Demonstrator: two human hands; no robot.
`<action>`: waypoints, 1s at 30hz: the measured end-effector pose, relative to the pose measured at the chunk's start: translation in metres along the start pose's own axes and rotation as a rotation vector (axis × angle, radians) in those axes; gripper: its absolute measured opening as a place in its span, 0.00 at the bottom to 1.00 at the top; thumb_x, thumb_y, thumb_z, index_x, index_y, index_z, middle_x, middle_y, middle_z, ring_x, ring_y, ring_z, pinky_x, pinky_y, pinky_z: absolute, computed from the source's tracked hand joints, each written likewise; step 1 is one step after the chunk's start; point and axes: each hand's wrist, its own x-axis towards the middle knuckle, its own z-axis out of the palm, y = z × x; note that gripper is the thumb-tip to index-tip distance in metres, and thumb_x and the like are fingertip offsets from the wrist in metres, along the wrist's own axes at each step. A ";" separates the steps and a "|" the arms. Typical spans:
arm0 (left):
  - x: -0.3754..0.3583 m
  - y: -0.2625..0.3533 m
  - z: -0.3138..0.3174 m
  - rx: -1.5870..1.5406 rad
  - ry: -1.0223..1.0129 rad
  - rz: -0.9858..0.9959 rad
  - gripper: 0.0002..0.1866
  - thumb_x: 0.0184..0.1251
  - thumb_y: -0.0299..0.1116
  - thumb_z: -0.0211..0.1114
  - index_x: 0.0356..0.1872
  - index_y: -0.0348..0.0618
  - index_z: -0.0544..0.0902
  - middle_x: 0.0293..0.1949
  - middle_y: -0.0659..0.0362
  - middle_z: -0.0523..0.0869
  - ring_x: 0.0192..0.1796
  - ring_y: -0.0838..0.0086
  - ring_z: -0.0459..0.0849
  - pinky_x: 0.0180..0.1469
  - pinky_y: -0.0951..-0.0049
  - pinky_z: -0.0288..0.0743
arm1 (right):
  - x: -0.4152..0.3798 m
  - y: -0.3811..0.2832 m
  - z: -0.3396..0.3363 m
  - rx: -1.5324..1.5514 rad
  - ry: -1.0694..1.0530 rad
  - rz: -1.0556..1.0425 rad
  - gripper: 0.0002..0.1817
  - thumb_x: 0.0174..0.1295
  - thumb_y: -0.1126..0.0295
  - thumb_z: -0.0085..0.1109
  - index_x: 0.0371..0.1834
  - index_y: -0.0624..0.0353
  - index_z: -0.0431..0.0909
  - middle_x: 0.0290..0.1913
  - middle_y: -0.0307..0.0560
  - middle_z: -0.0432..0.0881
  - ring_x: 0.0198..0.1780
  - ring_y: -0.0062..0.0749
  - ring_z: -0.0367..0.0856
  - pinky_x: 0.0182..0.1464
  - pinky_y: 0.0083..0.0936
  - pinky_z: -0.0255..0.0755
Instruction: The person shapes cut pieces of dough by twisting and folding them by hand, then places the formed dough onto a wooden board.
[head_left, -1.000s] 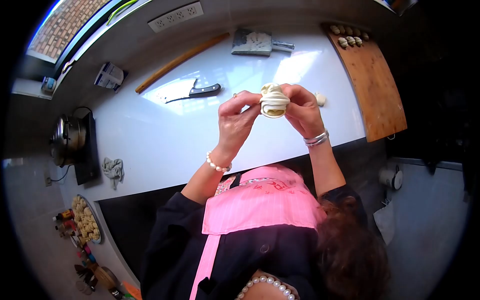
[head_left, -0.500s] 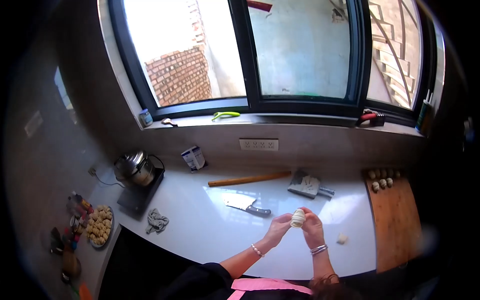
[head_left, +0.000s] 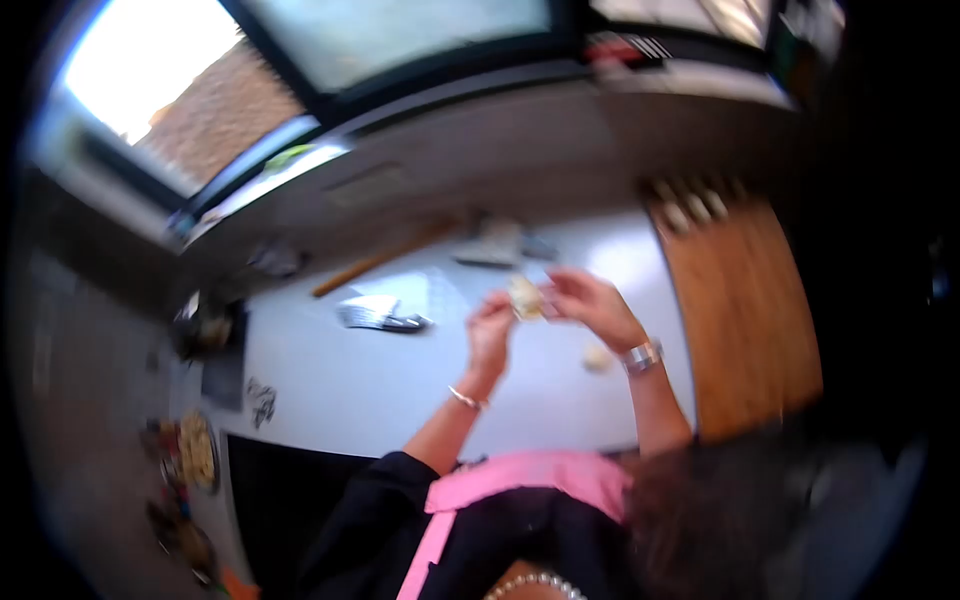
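Observation:
Above the white counter [head_left: 540,390], a pale, coiled piece of dough [head_left: 525,298] is held up between both hands. The fingers of my left hand [head_left: 489,335] pinch its left side, and those of my right hand [head_left: 592,305] grip its right side. Motion blur smears the dough's folds. Below my right hand, a small dough piece [head_left: 597,358] lies on the counter. To the left of my hands rests a cleaver [head_left: 382,315] with a dark handle.
A wooden rolling pin [head_left: 385,257] and a grey scraper-like tray [head_left: 490,247] lie behind. On the right, a wooden board [head_left: 745,310] bears several shaped dough pieces [head_left: 697,207]. At left are a pot [head_left: 203,328], a cloth [head_left: 262,402] and a plate of dough pieces [head_left: 197,450].
The head view has tilted and swung, shifting the counter up and left in the picture. Both hands still hold the dough, and my right hand now reaches in more from the side.

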 end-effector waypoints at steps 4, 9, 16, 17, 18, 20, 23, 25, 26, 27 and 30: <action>-0.006 -0.015 0.067 0.369 -0.121 0.251 0.07 0.52 0.13 0.62 0.30 0.35 0.80 0.38 0.58 0.80 0.42 0.76 0.76 0.46 0.77 0.70 | -0.025 -0.017 -0.029 -0.485 0.194 -0.059 0.20 0.59 0.65 0.63 0.48 0.69 0.73 0.39 0.46 0.80 0.40 0.27 0.80 0.43 0.22 0.75; 0.001 -0.050 0.112 0.313 -0.178 0.107 0.08 0.52 0.13 0.60 0.31 0.36 0.81 0.38 0.60 0.80 0.40 0.77 0.75 0.44 0.77 0.69 | -0.032 -0.018 -0.070 -0.762 0.404 -0.127 0.18 0.50 0.68 0.66 0.42 0.64 0.75 0.35 0.48 0.81 0.36 0.34 0.80 0.41 0.26 0.74; 0.026 -0.060 0.133 0.237 -0.240 -0.379 0.16 0.56 0.14 0.54 0.46 0.34 0.78 0.54 0.55 0.80 0.49 0.73 0.81 0.51 0.76 0.75 | -0.020 0.005 -0.224 -0.764 0.573 -0.120 0.19 0.47 0.72 0.65 0.44 0.61 0.74 0.39 0.48 0.80 0.40 0.33 0.79 0.41 0.26 0.75; 0.029 -0.056 0.126 0.279 -0.208 -0.364 0.16 0.56 0.14 0.54 0.46 0.34 0.79 0.52 0.55 0.81 0.47 0.73 0.81 0.50 0.76 0.75 | -0.015 -0.017 -0.243 -0.830 0.729 0.021 0.19 0.47 0.71 0.66 0.44 0.60 0.74 0.40 0.48 0.81 0.40 0.34 0.80 0.42 0.27 0.75; 0.030 -0.051 0.118 0.305 -0.166 -0.363 0.15 0.57 0.14 0.54 0.46 0.34 0.79 0.52 0.55 0.81 0.46 0.74 0.81 0.50 0.76 0.75 | -0.008 -0.040 -0.264 -0.890 0.884 0.166 0.19 0.47 0.71 0.67 0.44 0.60 0.74 0.41 0.49 0.81 0.40 0.34 0.80 0.42 0.27 0.75; 0.029 -0.047 0.094 0.361 -0.092 -0.342 0.15 0.57 0.14 0.54 0.45 0.34 0.80 0.51 0.55 0.81 0.45 0.74 0.81 0.50 0.76 0.75 | 0.007 -0.033 -0.343 -1.115 1.071 0.003 0.17 0.46 0.67 0.68 0.38 0.59 0.75 0.38 0.56 0.81 0.39 0.47 0.80 0.43 0.36 0.74; 0.023 -0.045 0.064 0.481 0.018 -0.366 0.14 0.58 0.15 0.54 0.44 0.33 0.81 0.49 0.55 0.82 0.44 0.75 0.81 0.50 0.75 0.75 | 0.030 -0.032 -0.423 -1.317 1.099 -0.088 0.18 0.45 0.68 0.69 0.38 0.60 0.75 0.40 0.56 0.80 0.44 0.51 0.78 0.46 0.38 0.73; 0.018 -0.041 0.053 0.553 0.086 -0.410 0.13 0.58 0.16 0.54 0.44 0.33 0.81 0.49 0.55 0.82 0.43 0.75 0.81 0.50 0.75 0.75 | 0.046 -0.026 -0.453 -1.364 1.075 -0.133 0.18 0.44 0.69 0.69 0.39 0.61 0.75 0.42 0.57 0.79 0.46 0.52 0.77 0.48 0.38 0.72; 0.017 -0.039 0.051 0.578 0.116 -0.431 0.13 0.58 0.16 0.54 0.44 0.33 0.81 0.48 0.55 0.82 0.43 0.75 0.81 0.50 0.75 0.75 | 0.053 -0.022 -0.464 -1.376 1.087 -0.106 0.20 0.43 0.71 0.69 0.41 0.61 0.75 0.44 0.57 0.79 0.48 0.53 0.76 0.49 0.40 0.72; 0.015 -0.037 0.046 0.606 0.145 -0.453 0.13 0.58 0.16 0.54 0.44 0.34 0.81 0.48 0.55 0.83 0.42 0.75 0.81 0.50 0.75 0.75 | 0.059 -0.020 -0.469 -1.388 1.089 -0.081 0.20 0.43 0.71 0.69 0.41 0.61 0.75 0.44 0.57 0.78 0.49 0.53 0.76 0.49 0.41 0.72; 0.011 -0.041 0.032 0.584 0.187 -0.463 0.14 0.58 0.18 0.54 0.45 0.33 0.81 0.47 0.54 0.83 0.42 0.75 0.82 0.50 0.75 0.75 | 0.073 -0.009 -0.489 -1.441 1.047 -0.017 0.21 0.44 0.71 0.69 0.43 0.59 0.75 0.44 0.57 0.79 0.49 0.53 0.76 0.50 0.42 0.72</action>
